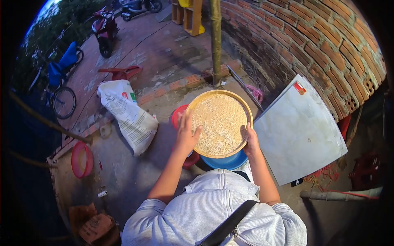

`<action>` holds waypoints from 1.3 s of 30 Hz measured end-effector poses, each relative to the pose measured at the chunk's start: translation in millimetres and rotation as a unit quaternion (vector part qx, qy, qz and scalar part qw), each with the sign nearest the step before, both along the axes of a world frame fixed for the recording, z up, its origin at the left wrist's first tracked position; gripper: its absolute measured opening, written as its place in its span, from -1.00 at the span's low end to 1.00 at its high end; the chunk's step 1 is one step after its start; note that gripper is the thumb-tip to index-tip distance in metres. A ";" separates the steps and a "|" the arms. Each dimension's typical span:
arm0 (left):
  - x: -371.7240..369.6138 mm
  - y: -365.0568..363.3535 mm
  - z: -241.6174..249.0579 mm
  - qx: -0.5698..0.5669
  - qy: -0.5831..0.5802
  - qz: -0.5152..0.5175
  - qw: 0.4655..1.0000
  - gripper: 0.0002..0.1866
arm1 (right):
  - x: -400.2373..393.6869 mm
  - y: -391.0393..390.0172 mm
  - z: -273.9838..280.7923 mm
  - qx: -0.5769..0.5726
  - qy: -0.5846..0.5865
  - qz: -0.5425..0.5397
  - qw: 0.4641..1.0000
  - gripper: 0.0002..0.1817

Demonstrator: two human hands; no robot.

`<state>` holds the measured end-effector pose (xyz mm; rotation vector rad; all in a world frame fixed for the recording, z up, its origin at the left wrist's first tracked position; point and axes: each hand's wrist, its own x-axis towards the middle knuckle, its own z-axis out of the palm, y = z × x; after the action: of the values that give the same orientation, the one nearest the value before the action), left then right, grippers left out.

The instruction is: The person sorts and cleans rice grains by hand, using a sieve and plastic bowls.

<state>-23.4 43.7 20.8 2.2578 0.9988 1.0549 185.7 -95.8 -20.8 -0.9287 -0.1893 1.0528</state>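
Observation:
A round woven winnowing basket [198, 152] is held up in front of my chest, covered with a layer of pale, flaky grain [217, 121]. My right hand [252, 141] grips its right rim, thumb over the edge and fingers underneath. At the left rim is my left hand [187, 134], its fingers apart and the thumb pointing toward the grain; it overlaps the edge in this view. Below the basket shows part of a blue tub [230, 163], mostly hidden. A red container [177, 115] peeks out behind the left rim.
A white printed sack [129, 117] lies left of the basket, near a pink basin [82, 160]. Large grey sheets [301, 135] stand at right by the brick wall [316, 37]. A bamboo post [216, 45] rises ahead; a bicycle [63, 102] and motorbikes [102, 30] are farther off.

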 end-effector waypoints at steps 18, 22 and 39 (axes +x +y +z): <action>60.9 -50.7 -5.4 -0.068 0.162 -0.395 0.902 -0.86 | 6.1 -22.1 -20.3 0.005 0.033 -0.145 0.989 -0.57; 48.7 -35.0 9.4 -0.096 0.085 -0.362 0.923 -0.90 | 6.0 -16.9 -28.7 0.008 0.035 -0.121 0.992 -0.57; -51.3 63.3 -97.7 -0.211 -0.016 -0.002 0.977 -0.90 | 5.4 -12.2 -31.8 0.004 0.017 -0.143 0.990 -0.51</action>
<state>-74.7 107.0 -76.9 1.8906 1.0864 0.7848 191.1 -108.0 -52.6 -0.9005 -0.0302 0.8001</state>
